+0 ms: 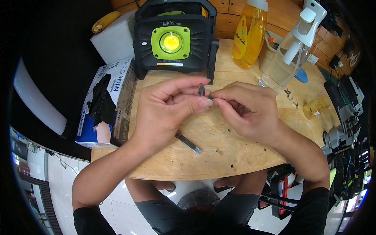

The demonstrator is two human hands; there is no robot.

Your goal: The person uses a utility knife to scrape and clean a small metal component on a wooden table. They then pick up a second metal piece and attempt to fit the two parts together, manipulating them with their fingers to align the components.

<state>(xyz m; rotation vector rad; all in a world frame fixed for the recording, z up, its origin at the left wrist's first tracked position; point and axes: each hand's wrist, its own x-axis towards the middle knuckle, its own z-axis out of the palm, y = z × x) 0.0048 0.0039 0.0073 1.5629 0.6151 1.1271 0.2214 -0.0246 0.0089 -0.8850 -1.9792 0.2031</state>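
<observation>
thumb and fingers of the left hand [164, 103] are nearly closed on a small dark piece [201, 90] at the centre of the frame, seemingly steadying it upright. the right hand [250, 107] pinches tightly just beside it; whether that grip has the same piece or another bit, i cannot tell. a metal bar [189, 144] lies on the tabletop [219, 164] just below, likely kept within reach. the lamp [147, 53], glove box [123, 102], yellow bottle [249, 37] and spray bottle [284, 62] stand toward the upper frame, probably leaving working room.
</observation>
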